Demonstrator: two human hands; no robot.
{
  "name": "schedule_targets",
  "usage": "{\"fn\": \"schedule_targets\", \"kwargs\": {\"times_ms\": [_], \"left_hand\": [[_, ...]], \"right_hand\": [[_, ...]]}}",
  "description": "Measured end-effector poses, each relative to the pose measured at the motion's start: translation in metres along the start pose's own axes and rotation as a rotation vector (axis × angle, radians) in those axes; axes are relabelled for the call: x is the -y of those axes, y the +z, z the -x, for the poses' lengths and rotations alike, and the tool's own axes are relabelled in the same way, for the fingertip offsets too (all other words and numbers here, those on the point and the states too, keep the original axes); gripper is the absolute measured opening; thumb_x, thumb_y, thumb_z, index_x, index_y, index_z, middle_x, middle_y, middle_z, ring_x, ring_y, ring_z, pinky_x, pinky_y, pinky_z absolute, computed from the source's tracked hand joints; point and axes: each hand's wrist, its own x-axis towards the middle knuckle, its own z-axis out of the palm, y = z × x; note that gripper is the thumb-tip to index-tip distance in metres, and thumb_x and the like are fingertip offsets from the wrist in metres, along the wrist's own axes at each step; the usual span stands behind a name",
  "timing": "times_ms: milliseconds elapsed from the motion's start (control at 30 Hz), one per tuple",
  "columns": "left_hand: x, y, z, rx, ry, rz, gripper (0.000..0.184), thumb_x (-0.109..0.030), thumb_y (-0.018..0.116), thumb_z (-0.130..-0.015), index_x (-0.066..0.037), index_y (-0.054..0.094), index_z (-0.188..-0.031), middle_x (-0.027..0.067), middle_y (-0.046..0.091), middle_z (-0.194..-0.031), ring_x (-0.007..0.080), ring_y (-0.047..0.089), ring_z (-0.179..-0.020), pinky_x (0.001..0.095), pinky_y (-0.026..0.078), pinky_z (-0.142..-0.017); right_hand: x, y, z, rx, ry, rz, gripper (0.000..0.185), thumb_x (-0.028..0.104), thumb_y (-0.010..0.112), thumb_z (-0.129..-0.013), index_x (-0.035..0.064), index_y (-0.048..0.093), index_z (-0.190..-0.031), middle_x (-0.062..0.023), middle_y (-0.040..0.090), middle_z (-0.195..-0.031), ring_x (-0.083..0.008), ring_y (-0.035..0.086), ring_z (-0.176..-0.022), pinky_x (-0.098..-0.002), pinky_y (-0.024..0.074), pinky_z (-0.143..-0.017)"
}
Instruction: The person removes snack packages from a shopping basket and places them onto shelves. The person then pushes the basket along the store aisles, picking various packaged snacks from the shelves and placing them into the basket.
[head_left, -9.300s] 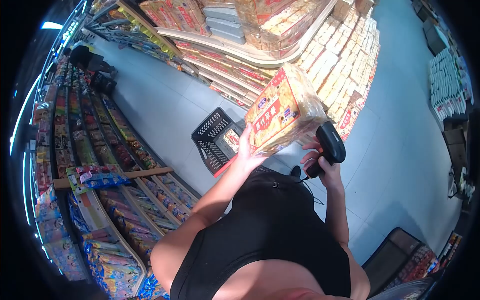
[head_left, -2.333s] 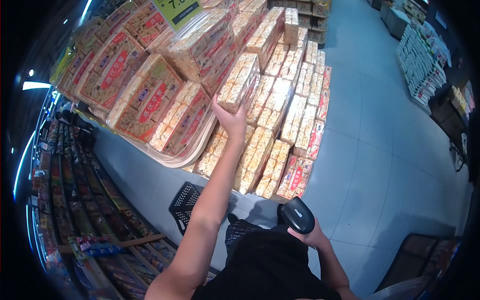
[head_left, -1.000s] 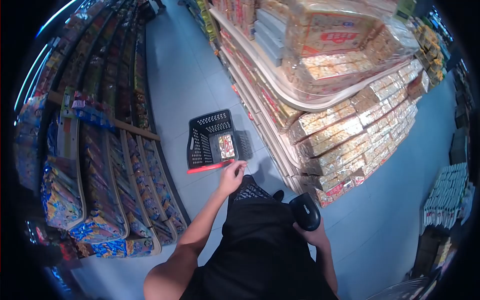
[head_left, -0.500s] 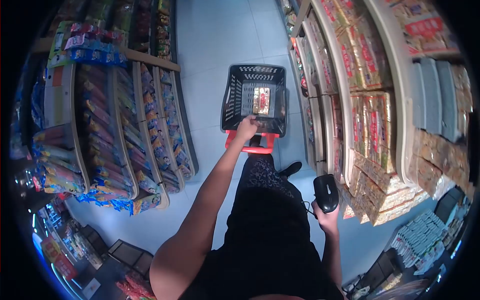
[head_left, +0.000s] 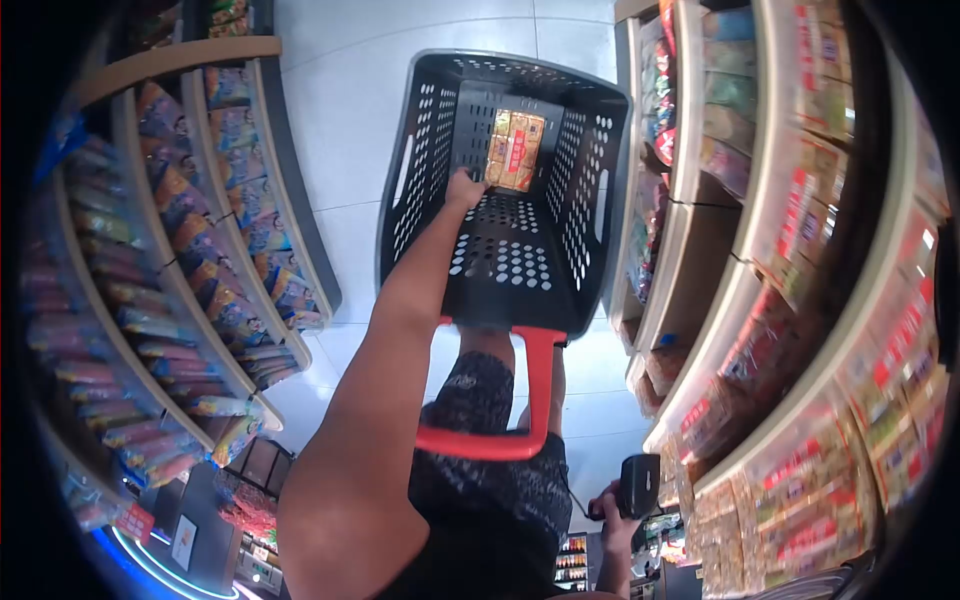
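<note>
My left hand (head_left: 464,189) reaches down inside a black shopping basket (head_left: 396,220) with perforated walls and a red handle (head_left: 541,385). Its thumb and fingers look apart, close to the lower left corner of a gold-wrapped pack (head_left: 515,150) with a red label. Whether the fingertips touch the pack is hard to tell. The pack lies on the basket's bottom. Low on the right, my right hand (head_left: 615,512) is wrapped round a black handheld barcode scanner (head_left: 640,484), held apart from the basket.
Shelves (head_left: 215,215) of colourful bagged snacks curve along the left. On the right stand shelves (head_left: 760,220) stacked with gold-wrapped, red-labelled packs. Pale tiled floor (head_left: 345,150) runs between them. A counter with a small sign (head_left: 183,540) is at the lower left.
The basket now appears larger and nearer, with its red handle lower in view. My left hand has moved from the basket's near rim to beside the pack. The scanner stays in my right hand, lower now.
</note>
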Motion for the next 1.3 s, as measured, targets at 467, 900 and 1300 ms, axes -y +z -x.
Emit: {"fn": "schedule_targets", "kwargs": {"times_ms": [467, 900, 1300], "left_hand": [[0.043, 0.144, -0.149, -0.008, -0.067, 0.160, 0.108, -0.047, 0.097, -0.060, 0.007, 0.043, -0.136, 0.0269, 0.057, -0.136, 0.0375, 0.058, -0.128, 0.0407, 0.047, -0.109], [0.024, 0.146, -0.134, 0.060, -0.099, 0.394, 0.097, -0.036, 0.101, -0.055, 0.005, 0.048, -0.126, 0.0197, 0.066, -0.121, 0.0282, 0.064, -0.115, 0.0369, 0.049, -0.102], [-0.018, 0.025, -0.042, 0.201, 0.022, 0.445, 0.061, -0.028, 0.091, -0.068, 0.006, 0.068, -0.113, 0.0230, 0.075, -0.105, 0.0311, 0.073, -0.099, 0.0391, 0.055, -0.090]], "right_hand": [[-0.023, 0.034, -0.084, -0.154, 0.263, 0.083, 0.023, 0.005, 0.069, -0.092, 0.0020, 0.056, -0.111, -0.0046, 0.058, -0.081, -0.0146, 0.057, -0.065, -0.0333, 0.0519, -0.065], [-0.032, 0.036, -0.092, -0.147, 0.319, 0.050, 0.022, 0.004, 0.069, -0.091, 0.0018, 0.057, -0.110, -0.0042, 0.058, -0.079, -0.0144, 0.057, -0.064, -0.0329, 0.0522, -0.064], [-0.041, 0.021, -0.022, -0.017, 0.072, -0.043, 0.020, 0.000, 0.066, -0.090, -0.0007, 0.058, -0.108, -0.0041, 0.060, -0.078, -0.0126, 0.058, -0.064, -0.0282, 0.0479, -0.056]]}}
